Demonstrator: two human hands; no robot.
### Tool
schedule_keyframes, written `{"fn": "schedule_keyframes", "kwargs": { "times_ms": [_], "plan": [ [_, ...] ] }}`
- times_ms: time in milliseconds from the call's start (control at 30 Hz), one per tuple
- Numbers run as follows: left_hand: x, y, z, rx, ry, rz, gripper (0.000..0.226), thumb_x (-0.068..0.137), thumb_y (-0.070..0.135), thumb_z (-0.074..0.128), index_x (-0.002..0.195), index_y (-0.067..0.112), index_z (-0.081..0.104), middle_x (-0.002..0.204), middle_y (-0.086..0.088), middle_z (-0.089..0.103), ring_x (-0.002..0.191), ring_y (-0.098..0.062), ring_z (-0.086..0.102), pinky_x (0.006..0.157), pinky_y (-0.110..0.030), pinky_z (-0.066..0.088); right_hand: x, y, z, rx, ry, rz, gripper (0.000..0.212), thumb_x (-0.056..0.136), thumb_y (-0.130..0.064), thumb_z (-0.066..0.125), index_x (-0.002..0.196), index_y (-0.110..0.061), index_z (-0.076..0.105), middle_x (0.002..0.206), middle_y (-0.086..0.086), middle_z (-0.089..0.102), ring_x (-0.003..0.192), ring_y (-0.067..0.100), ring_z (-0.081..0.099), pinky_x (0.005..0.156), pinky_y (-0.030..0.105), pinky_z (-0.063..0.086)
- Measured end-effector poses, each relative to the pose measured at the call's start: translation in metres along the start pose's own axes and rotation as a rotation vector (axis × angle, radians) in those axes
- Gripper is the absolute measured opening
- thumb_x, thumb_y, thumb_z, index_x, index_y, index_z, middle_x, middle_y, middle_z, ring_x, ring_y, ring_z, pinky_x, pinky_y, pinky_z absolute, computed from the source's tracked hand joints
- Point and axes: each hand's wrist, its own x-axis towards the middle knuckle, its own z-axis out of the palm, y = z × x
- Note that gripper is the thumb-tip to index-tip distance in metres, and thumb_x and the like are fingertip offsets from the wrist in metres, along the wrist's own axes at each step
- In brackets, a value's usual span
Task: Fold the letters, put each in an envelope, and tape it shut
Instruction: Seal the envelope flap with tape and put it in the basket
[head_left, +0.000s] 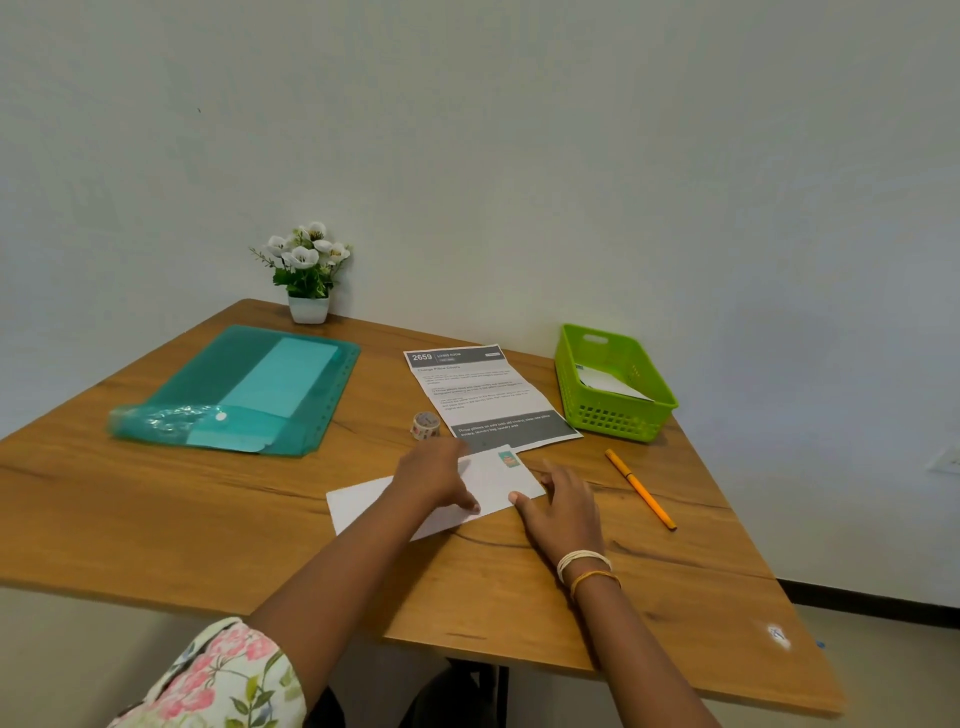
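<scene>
left hand (436, 475) pressing envelope (488, 486), right hand (563, 501) alongside

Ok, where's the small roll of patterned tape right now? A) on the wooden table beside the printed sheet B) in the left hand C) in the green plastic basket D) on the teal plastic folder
A: the small roll of patterned tape stands on the wooden table, just left of the printed sheet.

My left arm (332, 582) wears a short cream sleeve (218, 680) printed with pink flowers and green leaves, my right wrist (589, 571) white and gold-orange bangles (584, 564).
</scene>
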Motion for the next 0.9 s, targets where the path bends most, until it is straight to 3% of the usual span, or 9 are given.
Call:
{"fn": "schedule_keyframes", "kwargs": {
  "times_ms": [200, 400, 533, 633, 700, 767, 833, 900],
  "plan": [
    [0.003, 0.007, -0.003, 0.102, -0.034, -0.123, 0.088, 0.056, 0.053, 0.086, 0.130, 0.028, 0.045, 0.128, 0.001, 0.059, 0.118, -0.027, 0.053, 0.091, -0.038, 0.037, 0.000, 0.001, -0.001, 0.038, 0.012, -0.002, 0.056, 0.079, -0.045, 0.069, 0.128, -0.025, 0.053, 0.116, -0.005, 0.060, 0.109, 0.018, 0.050, 0.089, 0.034, 0.045],
    [0.001, 0.011, -0.003, 0.009, -0.067, -0.195, 0.080, 0.058, 0.050, 0.086, 0.122, 0.019, 0.048, 0.121, -0.002, 0.060, 0.112, -0.025, 0.056, 0.087, -0.036, 0.044, 0.001, 0.002, 0.000, 0.050, 0.009, 0.011, 0.046, 0.083, -0.037, 0.067, 0.125, -0.024, 0.055, 0.121, -0.003, 0.059, 0.115, 0.019, 0.049, 0.095, 0.036, 0.045],
    [-0.002, 0.009, -0.006, -0.285, -0.055, -0.275, 0.063, 0.068, 0.037, 0.084, 0.114, 0.006, 0.055, 0.114, -0.010, 0.062, 0.105, -0.024, 0.060, 0.071, -0.028, 0.045, 0.000, 0.000, 0.000, 0.052, 0.004, 0.007, 0.043, 0.085, -0.035, 0.065, 0.125, -0.023, 0.056, 0.121, -0.003, 0.059, 0.115, 0.019, 0.049, 0.095, 0.036, 0.045],
    [-0.003, 0.011, -0.009, -0.565, -0.078, -0.311, 0.050, 0.076, 0.029, 0.079, 0.112, 0.002, 0.058, 0.109, -0.009, 0.064, 0.104, -0.025, 0.062, 0.073, -0.028, 0.049, 0.000, -0.002, -0.002, 0.094, -0.006, 0.019, 0.040, 0.087, -0.035, 0.063, 0.124, -0.021, 0.057, 0.119, -0.002, 0.060, 0.112, 0.019, 0.051, 0.093, 0.035, 0.046],
    [-0.003, 0.016, -0.012, -0.804, -0.079, -0.370, 0.047, 0.076, 0.022, 0.079, 0.113, 0.002, 0.057, 0.111, -0.010, 0.065, 0.100, -0.026, 0.063, 0.075, -0.033, 0.054, -0.002, -0.006, -0.005, 0.277, 0.009, 0.093, 0.039, 0.088, -0.033, 0.063, 0.123, -0.018, 0.057, 0.118, 0.001, 0.061, 0.108, 0.018, 0.054, 0.091, 0.034, 0.048],
    [-0.003, 0.025, -0.017, -1.030, -0.051, -0.431, 0.042, 0.077, 0.013, 0.078, 0.109, 0.005, 0.052, 0.112, -0.011, 0.064, 0.097, -0.027, 0.063, 0.066, -0.033, 0.054, -0.005, -0.015, -0.012, 0.506, 0.004, 0.199, 0.041, 0.090, -0.031, 0.062, 0.127, -0.016, 0.054, 0.114, 0.001, 0.062, 0.102, 0.015, 0.056, 0.086, 0.028, 0.046],
    [0.001, 0.035, -0.021, -1.227, 0.023, -0.470, 0.048, 0.076, 0.005, 0.077, 0.114, 0.007, 0.048, 0.115, -0.011, 0.063, 0.097, -0.027, 0.064, 0.066, -0.036, 0.057, -0.003, -0.023, -0.022, 0.599, -0.068, 0.288, 0.035, 0.091, -0.030, 0.061, 0.122, -0.016, 0.055, 0.104, -0.001, 0.061, 0.094, 0.014, 0.056, 0.079, 0.026, 0.043],
    [0.006, 0.043, -0.024, -1.307, 0.113, -0.509, 0.052, 0.075, 0.004, 0.078, 0.116, 0.010, 0.045, 0.115, -0.010, 0.062, 0.096, -0.028, 0.065, 0.071, -0.041, 0.060, 0.001, -0.026, -0.036, 0.627, -0.211, 0.365, 0.021, 0.091, -0.026, 0.059, 0.105, -0.011, 0.060, 0.091, 0.001, 0.063, 0.080, 0.017, 0.060, 0.067, 0.025, 0.044]
  ]
}}
